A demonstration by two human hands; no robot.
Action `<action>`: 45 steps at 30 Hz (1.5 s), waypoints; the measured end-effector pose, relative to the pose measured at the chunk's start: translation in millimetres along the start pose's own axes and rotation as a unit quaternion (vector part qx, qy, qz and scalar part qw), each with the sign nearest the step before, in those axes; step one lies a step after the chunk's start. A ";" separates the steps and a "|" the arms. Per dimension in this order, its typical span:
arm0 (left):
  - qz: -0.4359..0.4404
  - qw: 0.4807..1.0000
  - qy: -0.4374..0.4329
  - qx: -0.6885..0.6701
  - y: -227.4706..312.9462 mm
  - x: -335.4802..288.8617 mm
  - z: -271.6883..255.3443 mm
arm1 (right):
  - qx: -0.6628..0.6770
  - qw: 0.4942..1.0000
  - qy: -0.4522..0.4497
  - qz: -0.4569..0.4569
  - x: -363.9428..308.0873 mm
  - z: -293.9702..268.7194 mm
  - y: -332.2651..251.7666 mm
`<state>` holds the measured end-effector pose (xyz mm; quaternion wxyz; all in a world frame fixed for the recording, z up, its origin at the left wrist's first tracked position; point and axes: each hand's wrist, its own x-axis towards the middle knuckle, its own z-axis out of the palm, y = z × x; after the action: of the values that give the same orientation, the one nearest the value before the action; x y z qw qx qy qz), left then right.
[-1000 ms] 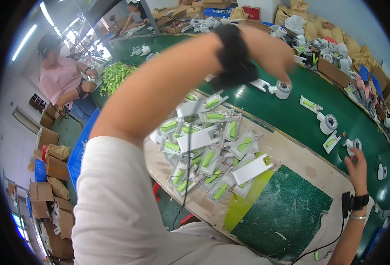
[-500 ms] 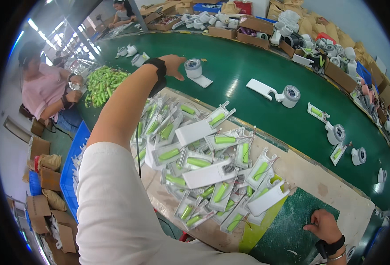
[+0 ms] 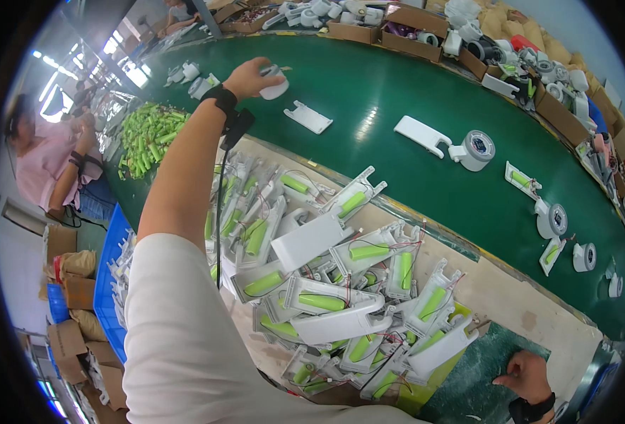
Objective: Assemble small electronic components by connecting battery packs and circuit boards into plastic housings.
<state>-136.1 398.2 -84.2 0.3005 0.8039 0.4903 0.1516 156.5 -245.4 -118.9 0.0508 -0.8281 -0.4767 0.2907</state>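
My left hand [image 3: 247, 79] reaches far over the green belt, its fingers closed round a white round housing [image 3: 275, 85]. Close to it on the belt lies a flat white handle piece [image 3: 308, 117], forked at one end and apart from the housing. My right hand [image 3: 527, 377] is low on the right over a dark green mat [image 3: 461, 385], fingers loosely curled, thumb apart, and nothing visible in it. Between my arms lies a pile of white handle shells [image 3: 369, 251], many holding a green battery cell and thin wires.
More round heads [image 3: 479, 150] and handle parts sit along the green belt [image 3: 369, 85]. A heap of green cells [image 3: 146, 138] lies at the left near a person in pink [image 3: 51, 159]. A blue bin [image 3: 107, 272] stands beside my left arm. Cardboard boxes [image 3: 415, 32] line the far side.
My left hand has taken hold of the white round housing and moved it up and left, away from the handle piece. The right hand stays over the mat.
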 end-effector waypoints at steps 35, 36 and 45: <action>0.528 0.828 0.127 0.139 161.3 -315.5 -53.1 | -0.013 0.985 0.094 -0.142 -18.0 -5.6 -22.1; 0.488 0.862 0.083 0.108 168.0 -340.8 -47.2 | -0.010 0.977 0.098 -0.187 -30.8 -21.6 -51.7; 0.530 0.794 -0.137 -0.266 198.8 -485.3 138.7 | 0.393 0.900 0.053 -0.180 -147.0 19.0 -77.5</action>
<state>-152.5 -142.4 -41.2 0.4394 0.8385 -0.1182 0.2996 32.2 -327.6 -43.0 0.4489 -0.6550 -0.4613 0.3958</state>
